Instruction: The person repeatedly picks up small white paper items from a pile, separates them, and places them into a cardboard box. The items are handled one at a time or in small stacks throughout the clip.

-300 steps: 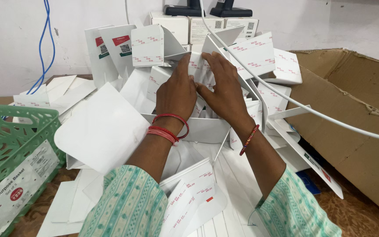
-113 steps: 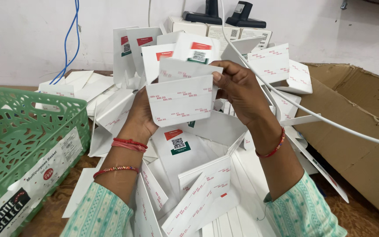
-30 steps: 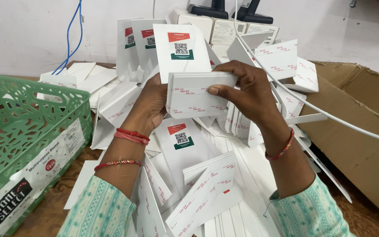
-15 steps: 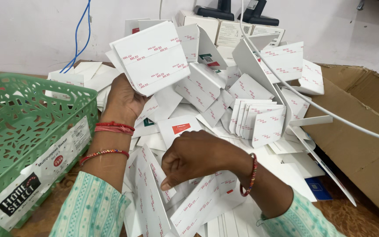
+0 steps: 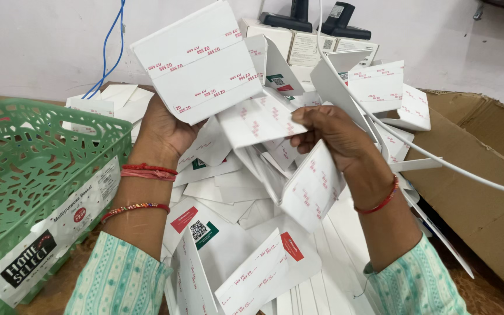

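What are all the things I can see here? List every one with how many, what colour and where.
flat white cartons: a large heap, too many to count, white with red marks, spread across the middle of the table
folded carton: one, white, held up top centre
basket: one, green plastic lattice, left
cardboard box: one, brown, opened out, right
blue cable: one, on the wall, upper left
white cable: one, crossing the right side
black devices: two, top edge, behind the heap
left hand: holds the folded carton from below
right hand: grips flat cartons, centre right
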